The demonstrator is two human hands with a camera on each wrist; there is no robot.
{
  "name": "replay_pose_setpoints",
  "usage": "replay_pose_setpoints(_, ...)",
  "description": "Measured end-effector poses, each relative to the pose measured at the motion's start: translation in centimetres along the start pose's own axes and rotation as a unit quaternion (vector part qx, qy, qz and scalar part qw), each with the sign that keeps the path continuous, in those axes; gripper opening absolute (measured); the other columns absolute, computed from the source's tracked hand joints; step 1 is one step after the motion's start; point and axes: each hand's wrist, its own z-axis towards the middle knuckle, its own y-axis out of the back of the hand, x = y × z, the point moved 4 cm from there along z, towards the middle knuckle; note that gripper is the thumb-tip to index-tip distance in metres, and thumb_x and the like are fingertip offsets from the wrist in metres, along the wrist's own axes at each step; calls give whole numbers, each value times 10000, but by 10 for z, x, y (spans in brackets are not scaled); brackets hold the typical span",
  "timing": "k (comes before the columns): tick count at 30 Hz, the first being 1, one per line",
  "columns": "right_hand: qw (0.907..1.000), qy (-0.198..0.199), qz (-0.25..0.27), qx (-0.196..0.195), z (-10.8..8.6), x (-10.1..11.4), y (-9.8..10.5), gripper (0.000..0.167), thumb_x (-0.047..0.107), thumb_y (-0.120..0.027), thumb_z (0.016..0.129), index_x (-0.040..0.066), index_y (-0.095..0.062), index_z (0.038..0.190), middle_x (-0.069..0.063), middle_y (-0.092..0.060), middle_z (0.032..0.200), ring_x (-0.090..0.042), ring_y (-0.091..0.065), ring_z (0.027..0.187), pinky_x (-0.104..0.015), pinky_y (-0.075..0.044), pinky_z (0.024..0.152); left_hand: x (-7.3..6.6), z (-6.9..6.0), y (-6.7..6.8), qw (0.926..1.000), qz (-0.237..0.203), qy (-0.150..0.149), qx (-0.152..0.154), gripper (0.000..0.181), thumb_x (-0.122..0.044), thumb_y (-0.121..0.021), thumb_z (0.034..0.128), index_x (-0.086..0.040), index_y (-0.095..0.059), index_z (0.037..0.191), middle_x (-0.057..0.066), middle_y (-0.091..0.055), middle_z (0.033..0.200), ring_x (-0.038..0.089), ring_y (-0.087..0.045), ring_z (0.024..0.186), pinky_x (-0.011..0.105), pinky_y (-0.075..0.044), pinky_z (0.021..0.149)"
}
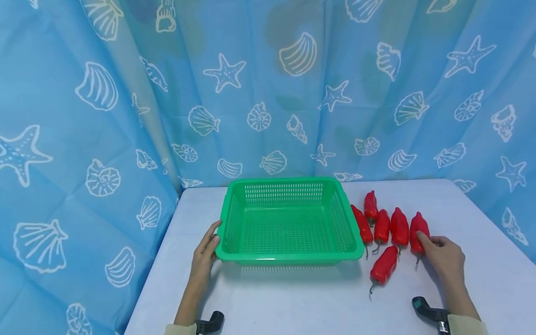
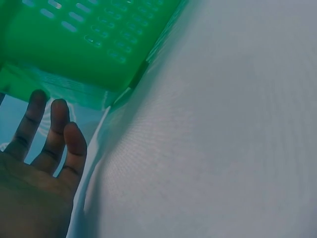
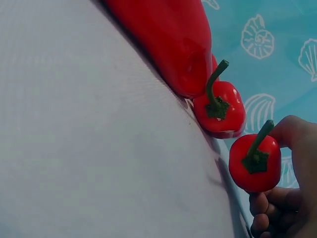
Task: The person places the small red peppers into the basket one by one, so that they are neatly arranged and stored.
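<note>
A green plastic basket [image 1: 289, 257] stands on the white table, with a slotted bottom and sides. At its left rim is my left hand [image 1: 204, 253], its fingers extended and loosely spread against the outside. In the left wrist view, three fingers of this left hand [image 2: 49, 144] show just below the basket wall [image 2: 74, 54]. My right hand [image 1: 445, 258] grips the rightmost red pepper [image 1: 418, 228] between thumb and fingers. The right wrist view shows this pepper [image 3: 242, 171] stem end toward the camera, held by the right hand [image 3: 299, 173].
Several more red peppers lie right of the basket, among them a middle pepper [image 1: 399, 228], a back pepper [image 1: 370, 204] and a front pepper [image 1: 384, 265]. Behind the table hangs a blue curtain [image 1: 259, 83] with white shell prints. Wrist cameras are strapped to both arms.
</note>
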Motion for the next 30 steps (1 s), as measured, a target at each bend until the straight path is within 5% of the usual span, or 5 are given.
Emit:
replay_pose_setpoints(6, 9998, -81, 111, -109, -3, 5, 1, 834, 578, -552, 949, -113, -431, 1401, -346, -427, 1360, -508, -390, 1242, -574, -500, 893, 2, -1, 1, 9999, -127, -68, 15, 454, -451, -491, 1043, -370, -463, 1489, 59, -565, 1334, 235, -589, 1083, 303, -510, 825)
replay_pose_setpoints(12, 9995, -117, 195, -235, -8, 18, 2, 823, 580, -557, 944, -96, -448, 1401, -329, -453, 1354, -487, -424, 1218, -467, -564, 756, -1, 0, 1, 9997, -209, -99, 99, 479, -441, -490, 1046, -337, -441, 1511, 68, -560, 1341, 249, -578, 1111, 308, -512, 834)
replay_pose_setpoints(21, 9980, 129, 543, -285, -26, 43, -1, 791, 553, -581, 948, -66, -450, 1422, -299, -484, 1368, -436, -499, 1170, -405, -579, 733, -1, 1, 1, 9992, -330, -7, 214, 460, -443, -497, 1044, -371, -448, 1495, 112, -564, 1306, 269, -595, 1070, 324, -521, 822)
replay_pose_setpoints(26, 9971, 408, 593, -253, -33, 58, -3, 762, 527, -580, 964, -77, -458, 1413, -310, -493, 1347, -446, -497, 1158, -250, -507, 585, 1, 3, 1, 9996, -257, -11, 139, 461, -455, -497, 1040, -376, -451, 1492, 125, -568, 1217, 244, -609, 999, 329, -520, 801)
replay_pose_setpoints(30, 9972, 430, 577, -219, -38, 67, -7, 760, 534, -570, 967, -77, -467, 1407, -314, -497, 1339, -445, -500, 1148, -287, -527, 595, 2, 3, 1, 9996, -252, -68, 114, 457, -447, -498, 1042, -373, -457, 1491, 138, -560, 1141, 234, -605, 944, 332, -519, 784)
